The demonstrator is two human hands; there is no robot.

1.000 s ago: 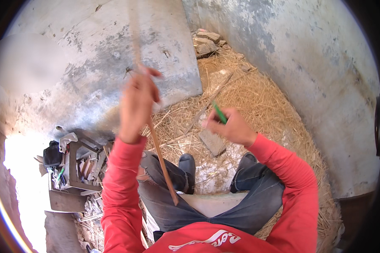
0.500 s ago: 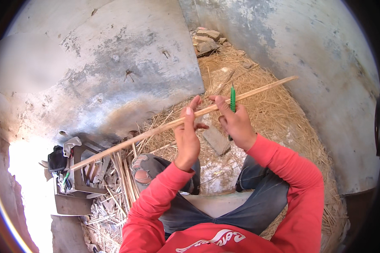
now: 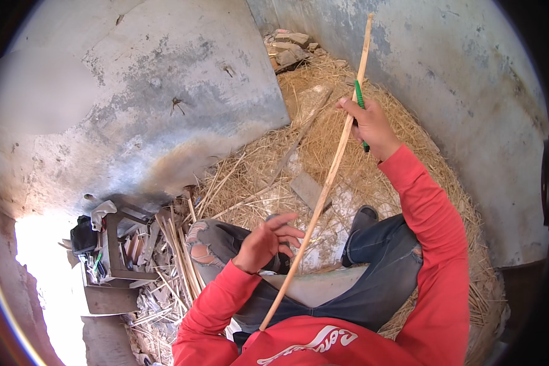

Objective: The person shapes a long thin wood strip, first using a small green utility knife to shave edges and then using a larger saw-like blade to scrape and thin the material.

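- Swung from crosswise to nearly upright, thin wooden stick (image 3: 323, 195) and green tool (image 3: 360, 110) sit clenched in right hand (image 3: 372, 125).
- Left hand (image 3: 265, 241) hovers open, empty; steadying the stick's lower part would help.

Single head-worn fisheye view, aimed steeply downward

The scene is seen from above the seated person's red-sleeved torso, with the straw-covered ground (image 3: 348, 140) and grey plastered walls (image 3: 165, 91) bent toward the dark circular rim. The raised right hand (image 3: 369, 125) and lowered left hand (image 3: 265, 244) are caught close to the lens; only this one view is given, so nothing is shared.
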